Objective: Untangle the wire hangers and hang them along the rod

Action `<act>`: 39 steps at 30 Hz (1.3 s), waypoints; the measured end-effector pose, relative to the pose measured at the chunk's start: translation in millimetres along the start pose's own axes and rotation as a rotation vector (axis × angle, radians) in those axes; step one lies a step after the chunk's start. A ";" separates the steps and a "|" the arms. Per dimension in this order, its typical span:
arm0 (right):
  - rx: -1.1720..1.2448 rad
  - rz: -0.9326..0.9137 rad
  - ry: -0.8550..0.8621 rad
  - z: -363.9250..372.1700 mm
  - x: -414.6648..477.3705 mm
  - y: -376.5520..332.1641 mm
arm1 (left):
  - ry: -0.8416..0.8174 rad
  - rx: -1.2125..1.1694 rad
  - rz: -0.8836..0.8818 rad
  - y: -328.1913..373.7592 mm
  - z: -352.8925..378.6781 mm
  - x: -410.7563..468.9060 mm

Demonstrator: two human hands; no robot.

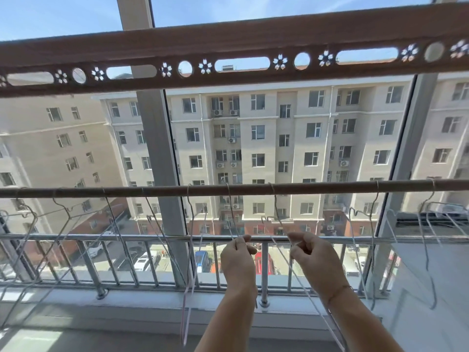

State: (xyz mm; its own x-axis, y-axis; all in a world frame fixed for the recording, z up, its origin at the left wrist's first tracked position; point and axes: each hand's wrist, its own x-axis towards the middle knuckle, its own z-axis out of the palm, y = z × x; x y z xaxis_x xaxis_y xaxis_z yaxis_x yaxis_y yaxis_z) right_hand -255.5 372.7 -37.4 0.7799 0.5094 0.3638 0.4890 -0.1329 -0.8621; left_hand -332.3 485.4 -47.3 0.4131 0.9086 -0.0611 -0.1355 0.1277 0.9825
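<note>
Left hand [238,252] is up under the middle of the brown round rod [317,187], fingers curled and pinching the thin wire of one silvery wire hanger [232,212] between thumb and fingertips. That hanger's hook is looped over the rod right above the hand, and the wire runs almost straight down into the pinch. Right hand [312,255] is just beside it, not touching, with the same deal going on: fingers curled, pinching the wire of a second silvery hanger [279,212] that's hooked on the rod a bit further right. Below that hand the wire slants off down past the forearm. There's a thin cord bracelet [340,292] on the right wrist.

The other thin wire hangers [189,201] are strung along the rod, several toward its left end and a couple near its right end, bodies tilted every which way. The ones at the left end overlap, and I can't tell if they're actually caught on each other. Above it all runs a flat brown beam with flower and round cutouts [228,44]. Behind the hands is a silver metal railing [152,237], and beige apartment blocks [266,138] are outside the glass.
</note>
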 end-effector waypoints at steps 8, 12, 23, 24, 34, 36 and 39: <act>-0.023 0.014 0.008 -2.5 0.2 5.5 | -0.011 0.007 0.001 1.5 -2.0 -4.2; -0.023 0.019 0.011 -0.2 -1.1 7.2 | -0.032 0.020 0.011 3.6 -3.7 -7.2; -0.002 0.052 0.074 -11.5 -2.7 8.8 | -0.052 0.048 -0.005 4.5 5.1 -11.3; 0.005 0.052 0.076 -12.7 -2.7 8.3 | -0.051 0.053 -0.007 4.6 5.4 -11.6; -0.008 0.079 0.047 -7.6 1.3 10.5 | -0.076 0.012 -0.037 4.8 -0.6 -11.4; -0.001 0.084 0.044 -6.3 0.2 9.1 | -0.073 -0.018 -0.017 4.5 -4.9 -10.7; -0.016 0.082 0.042 -5.0 -3.1 7.4 | -0.071 0.042 0.043 0.1 -11.0 -6.8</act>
State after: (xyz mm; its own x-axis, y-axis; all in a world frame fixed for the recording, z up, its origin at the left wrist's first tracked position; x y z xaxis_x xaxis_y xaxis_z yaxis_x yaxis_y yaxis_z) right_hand -252.4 365.9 -43.1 0.8330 0.4604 0.3067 0.4286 -0.1865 -0.8840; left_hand -344.9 483.6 -48.7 0.4707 0.8822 -0.0073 -0.1174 0.0708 0.9906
